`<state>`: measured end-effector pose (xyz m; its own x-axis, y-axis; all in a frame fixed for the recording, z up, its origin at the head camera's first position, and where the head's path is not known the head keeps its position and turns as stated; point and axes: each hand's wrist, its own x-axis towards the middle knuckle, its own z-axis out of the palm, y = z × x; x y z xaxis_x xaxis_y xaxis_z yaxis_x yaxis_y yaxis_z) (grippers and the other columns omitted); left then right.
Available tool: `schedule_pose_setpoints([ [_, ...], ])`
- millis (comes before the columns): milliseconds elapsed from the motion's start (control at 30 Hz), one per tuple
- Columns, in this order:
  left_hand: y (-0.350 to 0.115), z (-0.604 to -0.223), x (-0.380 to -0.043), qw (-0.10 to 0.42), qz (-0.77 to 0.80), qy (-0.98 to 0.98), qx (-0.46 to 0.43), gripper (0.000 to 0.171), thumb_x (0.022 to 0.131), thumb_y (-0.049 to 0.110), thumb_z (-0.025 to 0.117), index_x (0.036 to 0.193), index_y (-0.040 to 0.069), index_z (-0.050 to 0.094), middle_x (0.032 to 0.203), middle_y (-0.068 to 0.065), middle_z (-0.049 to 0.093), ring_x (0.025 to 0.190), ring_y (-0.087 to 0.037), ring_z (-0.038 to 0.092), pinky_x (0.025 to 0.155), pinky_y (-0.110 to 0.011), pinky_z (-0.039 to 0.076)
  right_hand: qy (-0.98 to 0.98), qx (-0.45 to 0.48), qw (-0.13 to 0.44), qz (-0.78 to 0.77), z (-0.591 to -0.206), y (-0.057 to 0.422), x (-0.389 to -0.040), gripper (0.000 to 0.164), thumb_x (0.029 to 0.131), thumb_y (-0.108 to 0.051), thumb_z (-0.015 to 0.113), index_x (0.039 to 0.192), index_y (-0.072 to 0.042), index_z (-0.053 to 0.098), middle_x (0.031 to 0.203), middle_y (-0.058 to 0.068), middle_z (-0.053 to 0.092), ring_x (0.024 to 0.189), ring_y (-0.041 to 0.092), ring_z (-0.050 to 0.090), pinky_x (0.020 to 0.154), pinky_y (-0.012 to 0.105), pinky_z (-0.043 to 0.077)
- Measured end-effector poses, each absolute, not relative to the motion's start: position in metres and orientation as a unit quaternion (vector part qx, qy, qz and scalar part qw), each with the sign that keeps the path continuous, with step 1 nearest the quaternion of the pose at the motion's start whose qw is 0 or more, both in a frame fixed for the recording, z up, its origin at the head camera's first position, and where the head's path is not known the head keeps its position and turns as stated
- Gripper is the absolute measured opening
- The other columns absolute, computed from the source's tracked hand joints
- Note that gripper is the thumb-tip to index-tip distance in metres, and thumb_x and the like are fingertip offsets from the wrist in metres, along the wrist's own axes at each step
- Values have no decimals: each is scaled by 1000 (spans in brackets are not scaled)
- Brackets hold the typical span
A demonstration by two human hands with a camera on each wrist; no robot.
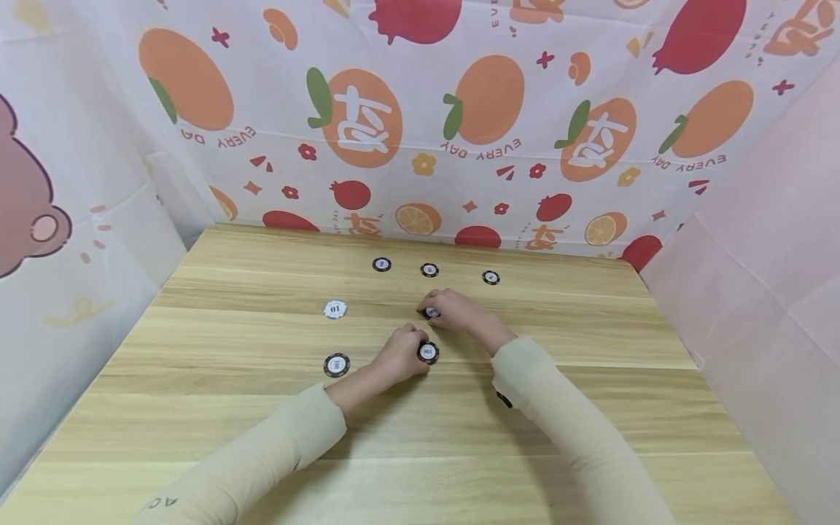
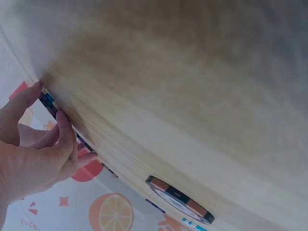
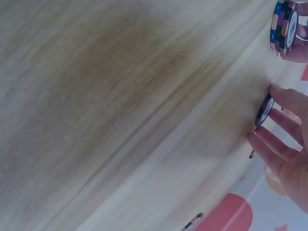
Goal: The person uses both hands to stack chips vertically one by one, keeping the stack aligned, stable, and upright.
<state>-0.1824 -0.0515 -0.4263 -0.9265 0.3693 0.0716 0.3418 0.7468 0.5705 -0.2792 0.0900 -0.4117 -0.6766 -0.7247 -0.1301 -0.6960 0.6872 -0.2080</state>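
My left hand [image 1: 402,356] grips the edge of a short stack of poker chips [image 1: 428,353] topped by a black 100 chip. The stack's layered rims, blue, purple and black, show in the right wrist view [image 3: 283,29]. Just beyond it, my right hand [image 1: 453,310] pinches a dark poker chip [image 1: 432,313] at the tabletop. In the right wrist view that purple-rimmed chip [image 3: 264,109] sits between the thumb and fingers. Left of my left hand lies another black 100 chip [image 1: 337,364], with a white 10 chip [image 1: 335,309] behind it.
Along the back of the wooden table [image 1: 262,430] lie three dark chips, a left one [image 1: 382,265], a middle one [image 1: 429,270] and a right one [image 1: 491,277]. A further dark chip [image 1: 504,399] is partly hidden by my right sleeve. A fruit-print curtain [image 1: 420,168] hangs behind.
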Motion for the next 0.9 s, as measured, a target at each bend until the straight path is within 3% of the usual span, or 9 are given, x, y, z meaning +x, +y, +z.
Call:
schedule_pose_setpoints([
  [433, -52, -427, -182, 18, 305, 932, 195, 39, 63, 4, 81, 96, -6, 63, 89, -15, 53, 83, -30, 52, 76, -38, 46, 910, -398, 85, -78, -416, 90, -281, 30, 85, -5, 64, 115, -7, 63, 115, 8, 57, 107, 23, 52, 93, 32, 39],
  [900, -52, -429, -181, 7, 303, 932, 198, 35, 61, 4, 80, 90, -3, 62, 84, -12, 50, 78, -28, 50, 72, -38, 45, 915, -384, 63, -109, -419, 89, -274, 29, 85, -4, 63, 113, -7, 61, 105, 8, 51, 92, 19, 54, 83, 29, 44],
])
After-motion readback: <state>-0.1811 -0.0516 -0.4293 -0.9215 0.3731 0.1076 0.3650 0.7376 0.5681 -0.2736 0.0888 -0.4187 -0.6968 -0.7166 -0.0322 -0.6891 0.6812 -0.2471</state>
